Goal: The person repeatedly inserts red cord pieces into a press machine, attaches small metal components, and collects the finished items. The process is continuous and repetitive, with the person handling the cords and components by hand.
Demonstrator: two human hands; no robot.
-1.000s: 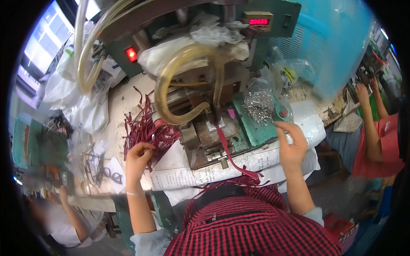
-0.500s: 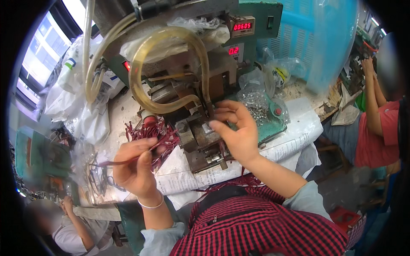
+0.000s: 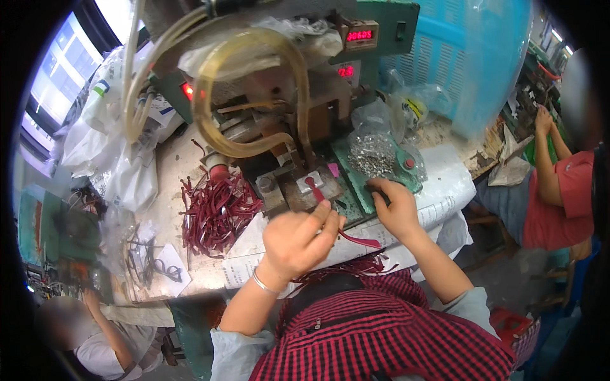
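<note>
My left hand [image 3: 300,240] is in front of the machine, thumb and fingers pinched on a dark red strap [image 3: 316,192]. The strap's widened far end lies over a small pale metal plate [image 3: 309,183] on the machine's bed. Its tail [image 3: 361,240] sticks out to the right below my fingers. My right hand [image 3: 399,208] is at the front of a green tray [image 3: 356,190], just short of a heap of small silvery metal parts [image 3: 373,155]. Its thumb and index finger are bent and slightly apart, with nothing visible between them.
A pile of dark red straps [image 3: 219,213] lies left of the machine. A looped yellowish hose [image 3: 203,108] hangs before the press. More straps [image 3: 356,265] lie near my lap. Plastic bags [image 3: 136,171] stand at the left. Co-workers sit at right and lower left.
My left hand has moved right with a strap, from beside the pile to the machine's front. My right hand has left the machine's working spot for the tray at the right.
</note>
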